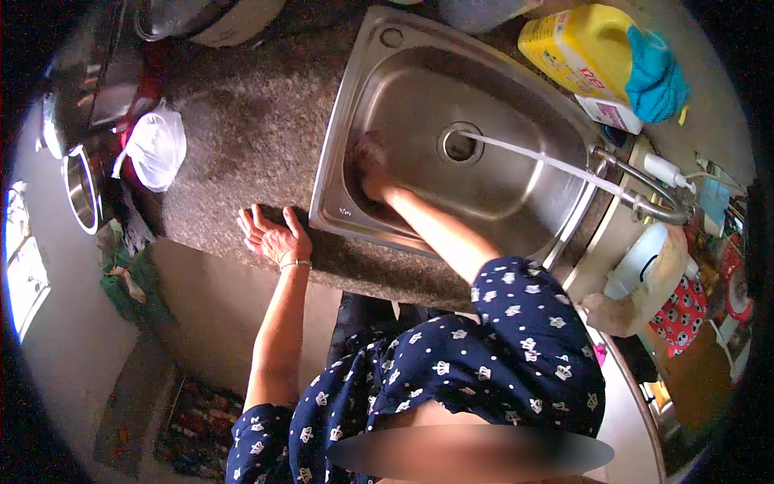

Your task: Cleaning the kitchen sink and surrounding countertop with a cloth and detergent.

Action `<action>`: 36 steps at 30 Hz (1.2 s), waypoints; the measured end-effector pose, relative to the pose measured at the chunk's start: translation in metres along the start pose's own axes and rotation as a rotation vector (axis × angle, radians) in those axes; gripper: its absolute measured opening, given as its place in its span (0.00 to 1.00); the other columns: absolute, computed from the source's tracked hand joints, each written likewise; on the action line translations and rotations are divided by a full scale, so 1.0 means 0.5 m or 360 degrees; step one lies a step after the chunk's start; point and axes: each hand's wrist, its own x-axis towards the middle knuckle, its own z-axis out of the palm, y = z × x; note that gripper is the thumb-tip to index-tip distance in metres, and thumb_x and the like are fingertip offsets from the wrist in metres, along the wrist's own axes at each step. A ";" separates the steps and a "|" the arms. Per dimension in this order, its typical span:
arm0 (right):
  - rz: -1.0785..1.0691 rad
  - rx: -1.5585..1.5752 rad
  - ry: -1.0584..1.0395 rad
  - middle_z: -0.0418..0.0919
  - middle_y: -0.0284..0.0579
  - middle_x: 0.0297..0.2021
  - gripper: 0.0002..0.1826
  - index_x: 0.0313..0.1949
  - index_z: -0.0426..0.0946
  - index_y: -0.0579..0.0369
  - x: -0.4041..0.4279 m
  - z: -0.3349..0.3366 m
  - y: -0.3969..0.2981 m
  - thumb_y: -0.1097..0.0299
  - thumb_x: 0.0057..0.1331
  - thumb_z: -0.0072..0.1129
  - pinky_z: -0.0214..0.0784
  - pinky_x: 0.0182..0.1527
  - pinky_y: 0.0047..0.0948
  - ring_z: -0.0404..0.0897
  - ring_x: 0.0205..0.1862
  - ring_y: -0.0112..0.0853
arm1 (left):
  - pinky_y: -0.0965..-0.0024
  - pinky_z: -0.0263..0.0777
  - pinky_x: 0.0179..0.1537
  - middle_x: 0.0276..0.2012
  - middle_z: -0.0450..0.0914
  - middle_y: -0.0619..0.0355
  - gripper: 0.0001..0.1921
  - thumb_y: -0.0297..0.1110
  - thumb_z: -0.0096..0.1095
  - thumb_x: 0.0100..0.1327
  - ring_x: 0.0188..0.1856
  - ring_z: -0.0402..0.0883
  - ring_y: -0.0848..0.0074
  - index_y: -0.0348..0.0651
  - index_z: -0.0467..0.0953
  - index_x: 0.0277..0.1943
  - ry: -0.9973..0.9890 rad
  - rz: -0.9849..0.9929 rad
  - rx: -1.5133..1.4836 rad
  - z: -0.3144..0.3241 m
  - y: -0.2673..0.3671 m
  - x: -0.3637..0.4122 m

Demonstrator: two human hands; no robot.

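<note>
My left hand (275,239) rests on the speckled stone-look countertop (236,145), beside the near left corner of the sink. Its fingers are apart and it holds nothing; a thin bracelet circles the wrist. My right hand (375,172) reaches down into the stainless steel sink (417,109), against the left wall of the basin. Blur and shadow hide its fingers and anything beneath them. A stream of water (544,158) runs from the curved metal faucet (659,209) to the drain (461,144).
A yellow jug (580,51) with a blue cloth (656,78) over it stands beyond the sink. A white plastic bag (158,148) sits on the counter's left. A white pump bottle (664,169) stands near the faucet. Several pots (233,21) fill the far left.
</note>
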 end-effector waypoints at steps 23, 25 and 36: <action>-0.1242 -0.2252 0.1062 0.60 0.47 0.58 0.30 0.57 0.62 0.55 0.053 -0.175 -0.345 0.60 0.56 0.55 0.48 0.59 0.49 0.58 0.59 0.45 | 0.48 0.36 0.62 0.65 0.48 0.50 0.33 0.49 0.54 0.57 0.67 0.43 0.58 0.43 0.54 0.60 0.0037 -0.0015 -0.0015 -0.016 0.010 0.008; -0.1072 -0.2279 0.1107 0.58 0.48 0.59 0.30 0.57 0.60 0.58 0.035 -0.199 -0.346 0.61 0.57 0.55 0.48 0.59 0.51 0.57 0.59 0.47 | 0.51 0.39 0.62 0.63 0.52 0.49 0.32 0.44 0.58 0.55 0.65 0.48 0.57 0.42 0.56 0.59 0.0050 -0.0049 -0.0171 -0.020 0.018 0.014; -0.1587 -0.2319 0.0820 0.67 0.52 0.50 0.25 0.49 0.68 0.64 0.111 -0.082 -0.433 0.67 0.51 0.51 0.52 0.57 0.44 0.64 0.54 0.44 | 0.64 0.61 0.54 0.51 0.62 0.43 0.43 0.33 0.71 0.37 0.52 0.64 0.55 0.35 0.54 0.58 0.0154 0.0958 -0.1498 -0.063 0.601 0.340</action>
